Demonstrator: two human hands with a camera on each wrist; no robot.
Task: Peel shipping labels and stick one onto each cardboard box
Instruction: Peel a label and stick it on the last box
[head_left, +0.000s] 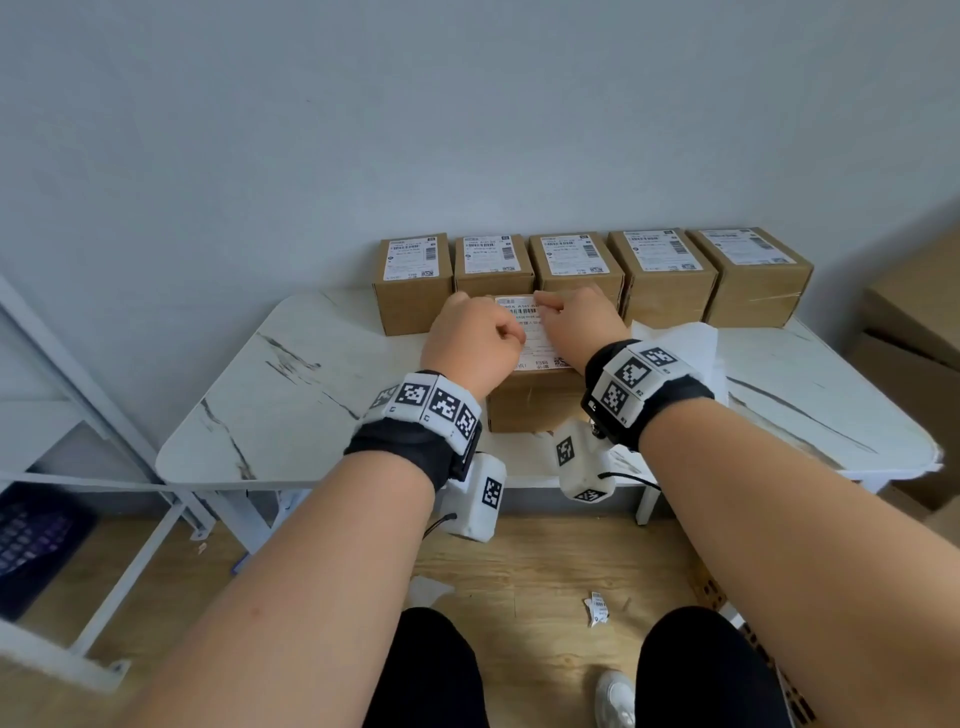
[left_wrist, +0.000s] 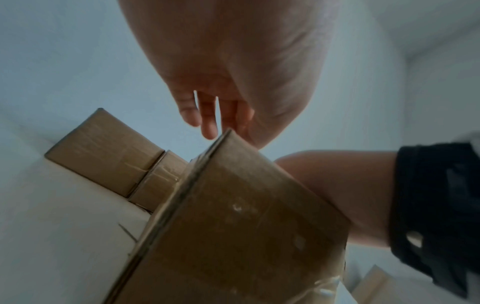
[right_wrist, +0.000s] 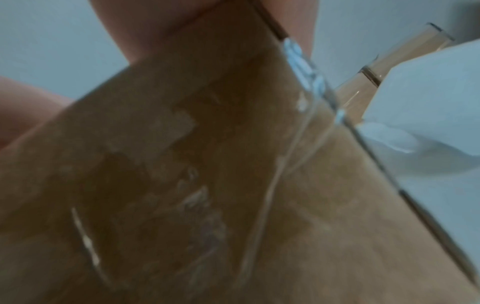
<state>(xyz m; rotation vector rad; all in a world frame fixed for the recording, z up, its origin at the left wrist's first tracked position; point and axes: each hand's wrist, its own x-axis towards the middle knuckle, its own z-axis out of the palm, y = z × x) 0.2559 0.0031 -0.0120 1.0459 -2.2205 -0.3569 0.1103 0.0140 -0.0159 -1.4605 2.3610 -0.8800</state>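
A brown cardboard box (head_left: 530, 405) stands at the middle of the white marble table (head_left: 311, 395), with a white shipping label (head_left: 522, 312) lying on its top. Both hands rest on that label. My left hand (head_left: 472, 338) covers the label's left part, its fingers (left_wrist: 207, 115) reaching down to the box's top edge (left_wrist: 233, 216). My right hand (head_left: 579, 322) lies flat over the right part, one finger stretched along the label's far edge. The right wrist view is filled by the blurred, taped side of the box (right_wrist: 233, 164). Most of the label is hidden under the hands.
Several labelled boxes (head_left: 576, 270) stand in a row along the table's back edge against the wall. Crumpled white backing paper (head_left: 685, 343) lies right of the front box. Large cartons (head_left: 914, 322) stand at the right, a white shelf frame (head_left: 78, 395) at the left. A label scrap (head_left: 596, 608) lies on the floor.
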